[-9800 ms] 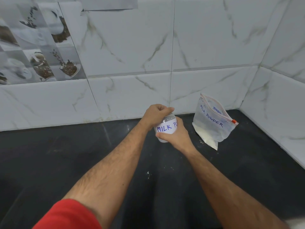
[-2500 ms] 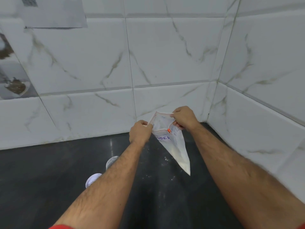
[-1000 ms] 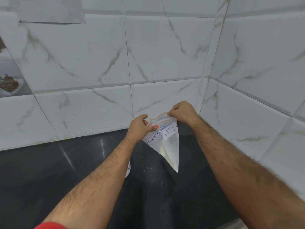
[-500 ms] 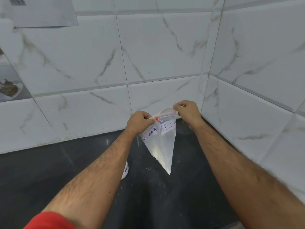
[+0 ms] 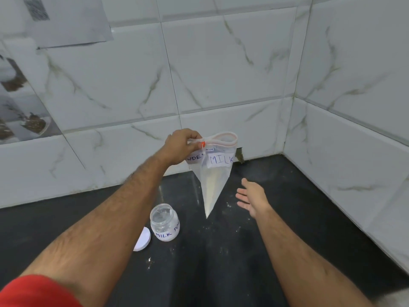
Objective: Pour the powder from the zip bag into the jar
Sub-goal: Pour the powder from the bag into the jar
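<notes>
The clear zip bag [image 5: 215, 173], labelled MILK POWDER, hangs in the air by one top corner with its mouth gaping and pale powder gathered in its lower point. My left hand [image 5: 181, 147] pinches that corner beside the orange slider. My right hand [image 5: 252, 199] is open, palm up, just right of the bag's lower part and not touching it. The small clear jar [image 5: 164, 222] with a MILK POWDER label stands uncapped on the black counter, below and left of the bag's tip. Its white lid [image 5: 143, 240] lies flat beside it, partly behind my left forearm.
The black counter [image 5: 221, 273] runs into a corner of white marble-look wall tiles [image 5: 221, 74] at the back and right. Specks of spilled powder dot the counter near the jar. A printed sheet [image 5: 66, 21] hangs on the wall at the upper left.
My right hand has let go of the bag's top and dropped, open, beside its lower part. The bag now hangs from my left hand alone. The jar and lid have come into view.
</notes>
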A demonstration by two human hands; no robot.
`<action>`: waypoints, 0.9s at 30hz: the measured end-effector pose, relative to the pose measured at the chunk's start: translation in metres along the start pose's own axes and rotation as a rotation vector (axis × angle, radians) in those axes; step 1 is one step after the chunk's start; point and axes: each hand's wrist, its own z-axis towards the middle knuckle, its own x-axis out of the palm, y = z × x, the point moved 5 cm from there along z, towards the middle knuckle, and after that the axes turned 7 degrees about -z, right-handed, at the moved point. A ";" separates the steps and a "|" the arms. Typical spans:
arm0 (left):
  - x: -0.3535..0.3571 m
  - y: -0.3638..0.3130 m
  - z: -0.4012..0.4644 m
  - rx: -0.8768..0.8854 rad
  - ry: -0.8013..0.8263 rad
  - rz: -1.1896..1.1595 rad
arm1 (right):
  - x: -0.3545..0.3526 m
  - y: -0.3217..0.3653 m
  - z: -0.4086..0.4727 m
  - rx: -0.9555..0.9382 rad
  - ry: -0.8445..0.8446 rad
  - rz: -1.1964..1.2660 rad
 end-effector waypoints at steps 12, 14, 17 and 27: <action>-0.033 0.018 -0.036 -0.034 -0.106 -0.546 | 0.074 0.026 -0.006 0.019 0.457 0.370; -0.034 0.034 -0.043 -0.076 -0.149 -0.604 | 0.069 0.034 -0.005 -0.026 0.458 0.401; -0.031 0.056 -0.056 -0.129 -0.225 -0.700 | 0.058 0.053 -0.002 -0.115 0.442 0.365; -0.014 0.078 -0.080 -0.258 -0.291 -0.951 | 0.040 0.143 -0.029 -0.509 0.282 -0.117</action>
